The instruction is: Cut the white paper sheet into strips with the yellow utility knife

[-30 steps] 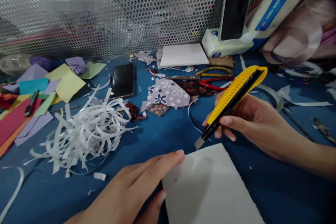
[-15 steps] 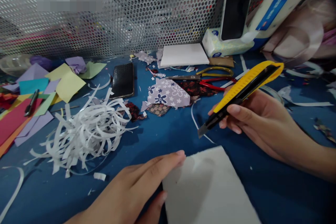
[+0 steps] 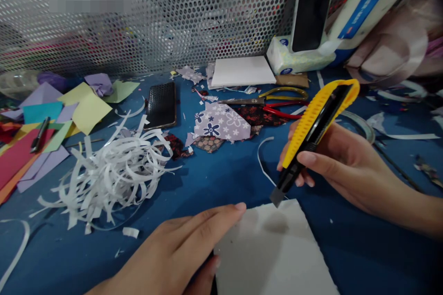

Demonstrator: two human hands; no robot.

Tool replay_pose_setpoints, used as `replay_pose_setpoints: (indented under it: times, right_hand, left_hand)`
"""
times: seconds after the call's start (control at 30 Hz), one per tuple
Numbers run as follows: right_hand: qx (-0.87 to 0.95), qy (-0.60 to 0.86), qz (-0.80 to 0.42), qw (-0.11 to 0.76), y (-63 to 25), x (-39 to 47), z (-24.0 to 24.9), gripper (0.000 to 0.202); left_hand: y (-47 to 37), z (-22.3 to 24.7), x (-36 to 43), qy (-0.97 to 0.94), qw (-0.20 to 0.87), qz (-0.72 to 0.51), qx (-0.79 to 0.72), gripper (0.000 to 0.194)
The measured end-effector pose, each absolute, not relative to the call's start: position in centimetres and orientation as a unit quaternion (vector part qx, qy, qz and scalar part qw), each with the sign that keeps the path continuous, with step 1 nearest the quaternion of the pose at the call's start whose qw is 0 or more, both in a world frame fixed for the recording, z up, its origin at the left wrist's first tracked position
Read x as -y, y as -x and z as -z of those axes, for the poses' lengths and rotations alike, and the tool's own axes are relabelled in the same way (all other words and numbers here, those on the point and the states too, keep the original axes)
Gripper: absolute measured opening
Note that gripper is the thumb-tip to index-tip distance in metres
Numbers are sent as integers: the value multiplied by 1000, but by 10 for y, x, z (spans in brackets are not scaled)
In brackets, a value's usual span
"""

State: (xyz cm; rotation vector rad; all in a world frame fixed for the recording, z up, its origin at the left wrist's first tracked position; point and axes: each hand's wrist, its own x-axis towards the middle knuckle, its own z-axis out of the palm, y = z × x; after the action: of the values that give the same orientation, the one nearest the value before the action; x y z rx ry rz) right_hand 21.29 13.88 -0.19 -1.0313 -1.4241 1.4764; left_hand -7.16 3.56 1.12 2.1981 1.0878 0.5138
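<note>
Right grip [image 3: 346,166] holds cutter [image 3: 311,133] steeper, perhaps touching board [image 3: 273,256].

The card [image 3: 273,258] lies at the table's [image 3: 207,184] front, the left hand [image 3: 176,249] at its left edge, the utility knife [image 3: 313,129] in the right hand [image 3: 349,166] near its far edge. Leftward lies a heap of strips [image 3: 114,175], a phone [image 3: 161,106] behind it; farther left, a pen [image 3: 39,134] rests on paper sheets [image 3: 20,156]. Fabric scraps [image 3: 221,122] lie behind the card, before a mesh panel [image 3: 194,18].

Pale board [image 3: 273,258] partly below frame
</note>
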Motion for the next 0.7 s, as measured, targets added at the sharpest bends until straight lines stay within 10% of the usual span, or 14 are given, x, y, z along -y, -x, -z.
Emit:
replay_pose_setpoints:
  times: [0.7]
  right_hand:
    - [579,367,-613,393,-211,-141,2,30]
  left_hand:
    - [73,-13,-39,-860,275,-172,-393,69]
